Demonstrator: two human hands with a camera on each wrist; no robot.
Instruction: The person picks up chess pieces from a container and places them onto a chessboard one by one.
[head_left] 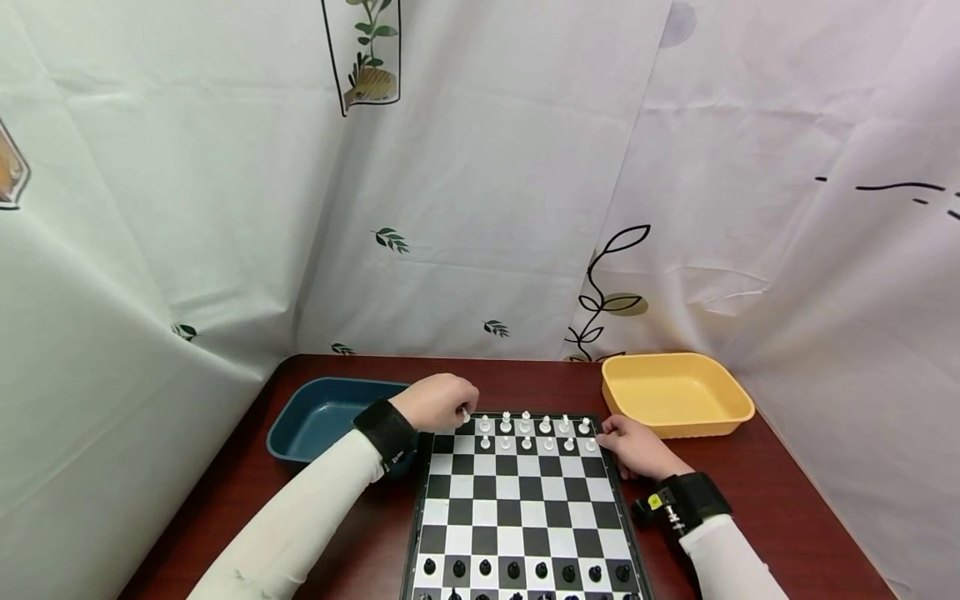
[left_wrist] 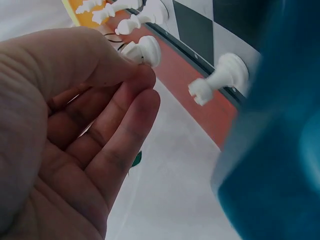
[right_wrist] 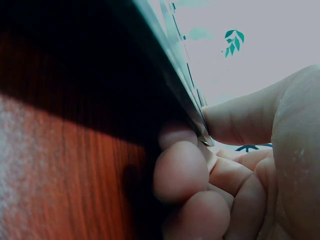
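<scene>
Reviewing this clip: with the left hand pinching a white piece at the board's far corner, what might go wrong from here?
The left hand pinches the white piece only at its fingertips, so it may slip. Neighbouring white pieces stand close and could get knocked. The right hand grips the chessboard edge; any tug might shift it.

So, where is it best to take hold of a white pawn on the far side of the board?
Probably at the round head, coming from above with thumb and forefinger. Each white pawn stands upright, close to its neighbours, so the sides lower down look crowded. The left hand already pinches a white piece this way.
</scene>
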